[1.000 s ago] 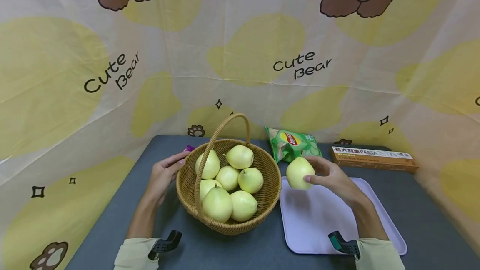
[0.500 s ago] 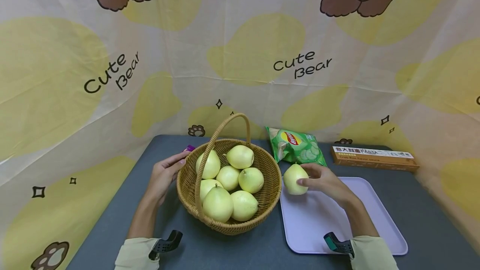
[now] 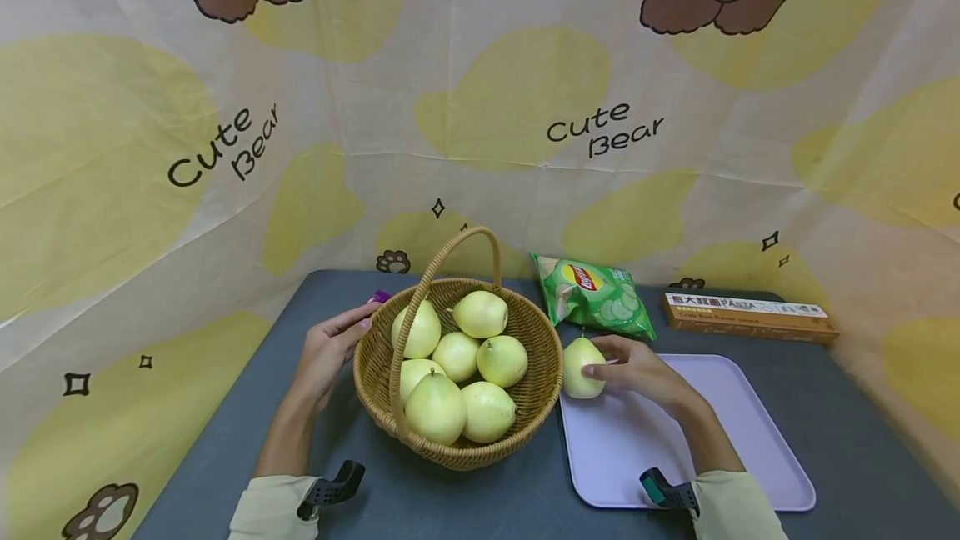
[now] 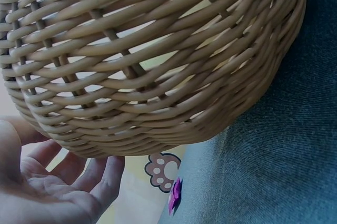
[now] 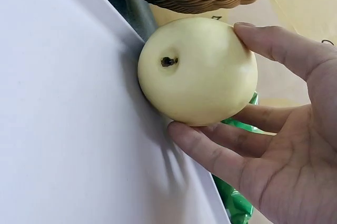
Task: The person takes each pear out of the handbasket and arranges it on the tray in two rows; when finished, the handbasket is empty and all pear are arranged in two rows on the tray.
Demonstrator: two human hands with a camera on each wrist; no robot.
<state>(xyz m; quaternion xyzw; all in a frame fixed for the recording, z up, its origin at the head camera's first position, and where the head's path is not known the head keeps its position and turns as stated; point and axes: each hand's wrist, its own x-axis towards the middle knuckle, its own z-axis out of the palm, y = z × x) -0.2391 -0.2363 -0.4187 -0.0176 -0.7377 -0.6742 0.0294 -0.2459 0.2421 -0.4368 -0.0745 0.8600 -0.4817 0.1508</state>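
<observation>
A pale yellow-green pear (image 3: pixel 582 368) is in my right hand (image 3: pixel 637 369), held between thumb and fingers over the far left corner of the lilac tray (image 3: pixel 637 457). In the right wrist view the stem end of the pear (image 5: pixel 195 71) faces the camera, close to the tray's surface. My left hand (image 3: pixel 330 350) touches the left side of a wicker basket (image 3: pixel 540 407) near its rim, fingers relaxed along the outer wall. In the left wrist view the fingertips partly disappear behind the basket's weave (image 4: pixel 147 66). Several pears (image 3: pixel 435 408) lie inside the basket under its arched handle (image 3: pixel 429 273).
A green chip bag (image 3: pixel 596 297) lies behind the tray. To its right is a long brown pasta box (image 3: pixel 750 319) by the back edge of the dark table (image 3: pixel 862 440). A small purple object (image 3: pixel 380 297) shows behind the basket's left side. A printed cloth (image 3: pixel 480 107) hangs behind.
My right hand has moved the pear toward me, slightly left and down, away from the chip bag to the tray's left corner. My left hand and the basket have stayed put.
</observation>
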